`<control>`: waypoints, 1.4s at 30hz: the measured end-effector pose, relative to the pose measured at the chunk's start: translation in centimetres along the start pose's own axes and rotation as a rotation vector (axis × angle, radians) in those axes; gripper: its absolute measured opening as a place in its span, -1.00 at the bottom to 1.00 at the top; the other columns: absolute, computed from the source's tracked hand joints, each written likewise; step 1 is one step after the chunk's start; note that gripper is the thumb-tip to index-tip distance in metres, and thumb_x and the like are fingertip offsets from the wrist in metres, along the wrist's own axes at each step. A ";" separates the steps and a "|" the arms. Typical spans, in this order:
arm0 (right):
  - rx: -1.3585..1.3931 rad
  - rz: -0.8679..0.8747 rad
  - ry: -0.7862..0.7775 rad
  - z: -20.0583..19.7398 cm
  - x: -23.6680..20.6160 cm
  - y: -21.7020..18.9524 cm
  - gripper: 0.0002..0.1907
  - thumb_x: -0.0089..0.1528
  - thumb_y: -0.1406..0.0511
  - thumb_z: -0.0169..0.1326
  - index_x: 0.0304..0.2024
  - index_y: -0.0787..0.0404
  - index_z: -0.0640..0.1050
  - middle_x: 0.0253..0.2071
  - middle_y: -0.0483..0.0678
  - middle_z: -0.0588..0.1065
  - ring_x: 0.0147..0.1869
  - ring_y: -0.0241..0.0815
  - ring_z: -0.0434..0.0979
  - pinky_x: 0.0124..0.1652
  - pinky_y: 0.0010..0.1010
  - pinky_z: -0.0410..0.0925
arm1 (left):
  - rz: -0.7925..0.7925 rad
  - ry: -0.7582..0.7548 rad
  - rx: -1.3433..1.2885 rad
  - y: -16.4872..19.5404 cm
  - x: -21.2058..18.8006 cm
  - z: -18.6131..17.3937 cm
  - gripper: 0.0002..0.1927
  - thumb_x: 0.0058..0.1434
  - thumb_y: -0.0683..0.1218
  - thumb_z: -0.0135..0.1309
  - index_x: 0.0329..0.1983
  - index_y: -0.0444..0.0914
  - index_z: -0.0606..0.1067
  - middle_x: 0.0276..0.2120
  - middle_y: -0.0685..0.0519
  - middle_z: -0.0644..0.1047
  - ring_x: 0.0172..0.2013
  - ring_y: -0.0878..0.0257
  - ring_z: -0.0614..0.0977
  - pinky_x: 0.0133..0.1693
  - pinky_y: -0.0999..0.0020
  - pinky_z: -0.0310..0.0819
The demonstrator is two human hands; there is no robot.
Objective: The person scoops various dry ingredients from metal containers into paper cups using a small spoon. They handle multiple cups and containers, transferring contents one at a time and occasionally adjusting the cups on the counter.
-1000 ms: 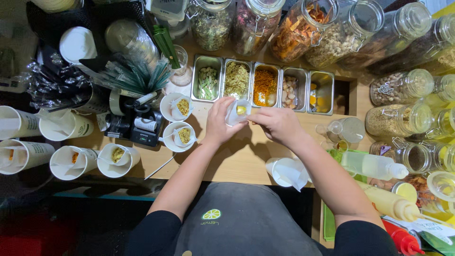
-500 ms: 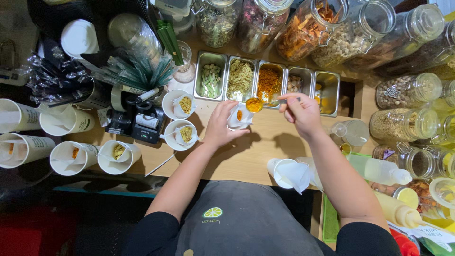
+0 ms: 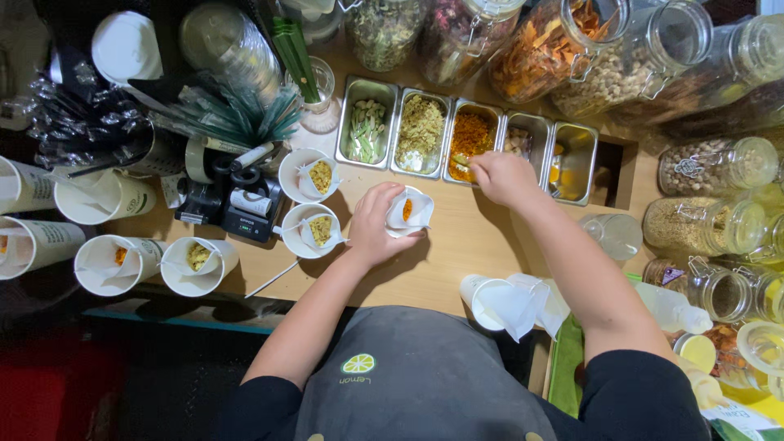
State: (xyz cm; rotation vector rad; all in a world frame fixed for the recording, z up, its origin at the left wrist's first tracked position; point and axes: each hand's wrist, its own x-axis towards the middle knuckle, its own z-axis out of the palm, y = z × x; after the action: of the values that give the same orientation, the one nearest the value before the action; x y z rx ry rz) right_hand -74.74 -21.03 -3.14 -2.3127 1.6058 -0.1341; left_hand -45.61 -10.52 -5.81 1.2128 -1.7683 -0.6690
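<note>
Light wooden counter [image 3: 457,245] fills the middle of the frame, crowded with jars and cups. At far left stand tall white paper cups [image 3: 106,261], some lined with white filter bags holding a pinch of dried filling. Right of them sits a small black label printer [image 3: 245,204], and beside it two more white lined cups [image 3: 314,231] with yellow filling. Near the centre, the left hand [image 3: 371,229] has its fingers curled round a small white paper-lined cup [image 3: 408,212] with a speck of orange inside, held just above the counter. Across the upper middle runs a row of rectangular steel trays [image 3: 367,131] of chopped ingredients. The right hand [image 3: 502,175] reaches over the tray of orange shreds [image 3: 472,135]; its fingers are pinched together, perhaps on a small spoon, though that is hard to make out. Large glass jars [image 3: 710,167] line the right edge.
</note>
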 end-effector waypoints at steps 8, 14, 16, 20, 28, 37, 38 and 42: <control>0.275 0.289 -0.136 0.2 4.2 0.1 -0.70 0.36 0.15 0.00 -0.13 0.15 0.69 -0.25 0.00 0.66 -0.29 -0.05 0.60 -0.24 -0.22 0.43 | 0.003 -0.013 -0.002 -0.1 0.4 0.2 -0.09 -0.19 0.10 0.50 0.23 -0.22 0.37 0.12 -0.13 0.47 0.13 -0.10 0.51 0.16 0.03 0.40; 0.849 0.513 -0.044 -1.1 3.5 1.9 -0.73 0.41 0.26 -0.06 -0.11 0.31 0.60 -0.39 -0.09 0.57 -0.64 -0.36 0.34 -0.59 -0.49 0.23 | -0.001 -0.018 0.004 -0.3 0.1 0.3 -0.07 -0.18 0.11 0.51 0.24 -0.21 0.36 0.13 -0.13 0.46 0.14 -0.10 0.51 0.17 0.02 0.39; 0.943 0.579 0.002 -1.6 2.9 2.6 -0.74 0.42 0.26 -0.07 -0.10 0.31 0.56 -0.39 -0.12 0.56 -0.65 -0.38 0.32 -0.62 -0.52 0.18 | 0.007 -0.017 -0.005 -0.2 0.1 0.4 -0.06 -0.18 0.11 0.51 0.25 -0.22 0.35 0.14 -0.14 0.45 0.14 -0.12 0.51 0.16 0.02 0.39; 1.058 0.586 0.104 -2.5 1.2 4.0 -0.73 0.44 0.27 -0.11 -0.06 0.30 0.55 -0.35 -0.10 0.57 -0.63 -0.40 0.33 -0.66 -0.54 0.10 | 0.010 -0.008 -0.016 0.1 0.4 0.6 -0.07 -0.17 0.11 0.51 0.26 -0.20 0.36 0.16 -0.15 0.46 0.15 -0.12 0.51 0.16 0.03 0.40; 1.321 0.507 0.283 -4.1 -2.2 4.0 -0.76 0.41 0.33 -0.12 -0.05 0.32 0.54 -0.38 -0.10 0.53 -0.61 -0.40 0.33 -0.64 -0.56 0.15 | 0.047 -0.003 0.008 1.1 2.1 0.9 -0.14 -0.10 0.11 0.48 0.26 -0.20 0.39 0.16 -0.15 0.48 0.17 -0.13 0.52 0.18 0.00 0.39; 1.578 0.312 0.417 -4.1 -6.5 -1.9 -0.76 0.46 0.29 -0.09 -0.06 0.32 0.54 -0.40 -0.05 0.54 -0.60 -0.39 0.36 -0.59 -0.59 0.21 | 0.002 -0.067 -0.055 2.2 4.2 2.0 -0.13 -0.04 0.16 0.44 0.30 -0.21 0.36 0.15 -0.17 0.48 0.14 -0.12 0.54 0.15 0.05 0.45; 1.440 0.234 0.395 -3.6 -6.9 -2.7 -0.76 0.47 0.30 -0.09 -0.05 0.33 0.55 -0.38 -0.05 0.55 -0.57 -0.40 0.37 -0.56 -0.59 0.23 | -0.004 -0.069 -0.057 2.4 4.3 2.0 -0.12 -0.05 0.16 0.44 0.29 -0.22 0.36 0.15 -0.17 0.48 0.14 -0.11 0.54 0.15 0.05 0.45; 1.100 0.035 0.318 -2.5 -8.0 -4.2 -0.77 0.46 0.34 -0.06 0.02 0.35 0.56 -0.30 -0.05 0.57 -0.48 -0.44 0.41 -0.46 -0.61 0.31 | -0.012 -0.069 -0.068 2.8 4.3 2.1 -0.12 -0.05 0.15 0.44 0.29 -0.23 0.36 0.15 -0.16 0.49 0.14 -0.11 0.55 0.15 0.06 0.46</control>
State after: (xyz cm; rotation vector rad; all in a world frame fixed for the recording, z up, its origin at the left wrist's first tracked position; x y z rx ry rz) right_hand -74.52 -12.78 1.37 -1.4212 1.1891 -1.1041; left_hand -49.39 -13.52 -3.03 1.1681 -1.7820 -0.7802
